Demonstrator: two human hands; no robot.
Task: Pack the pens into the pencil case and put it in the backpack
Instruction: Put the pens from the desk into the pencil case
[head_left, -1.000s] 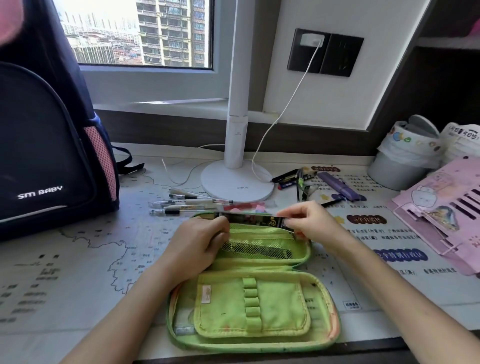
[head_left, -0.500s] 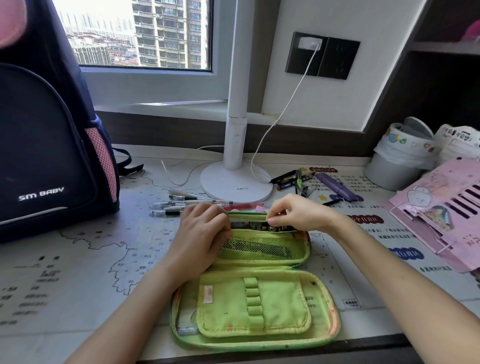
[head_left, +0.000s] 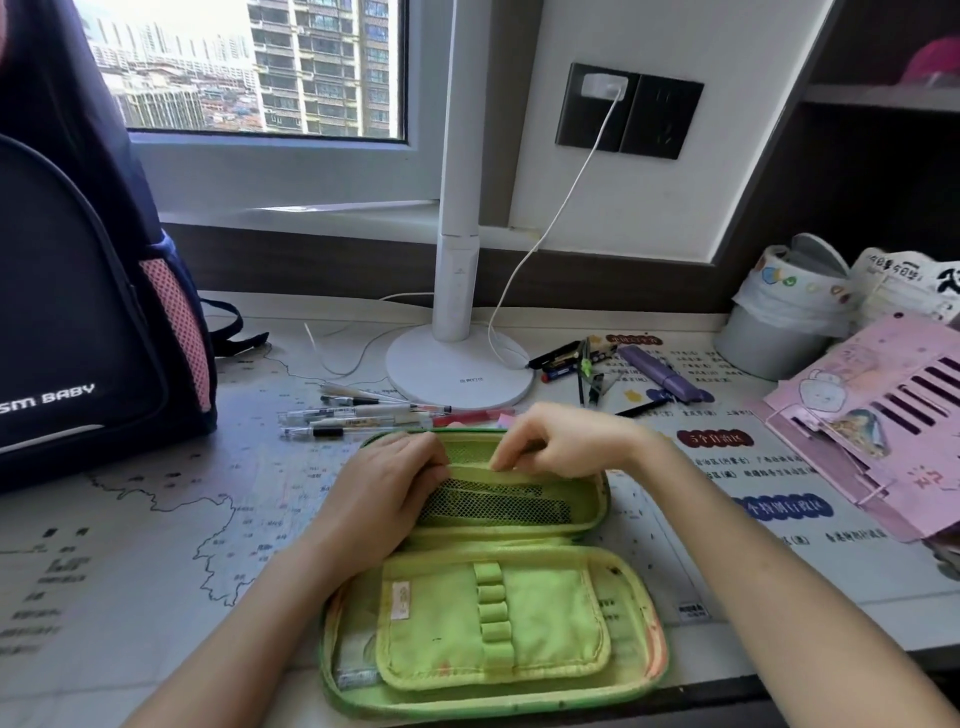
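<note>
A green pencil case (head_left: 519, 634) lies open flat at the desk's near edge. In its far half, a long dark item shows behind the black mesh pocket (head_left: 498, 501). My left hand (head_left: 384, 488) grips the pocket's left end. My right hand (head_left: 561, 441) pinches the pocket's green top rim near the middle. Several clear and white pens (head_left: 358, 415) lie on the desk just beyond the case. Dark pens (head_left: 566, 358) and a purple marker (head_left: 660, 374) lie to the right of the lamp. The dark blue backpack (head_left: 78, 312) stands upright at the far left.
A white desk lamp (head_left: 457, 374) stands behind the case, its cable (head_left: 524, 291) running to a wall socket. A lined bin (head_left: 769, 332) and a pink folder (head_left: 883, 426) sit at the right. A printed map mat covers the desk.
The long dark item that both hands held above the case has gone down behind the mesh pocket. My right hand moved left onto the pocket's rim.
</note>
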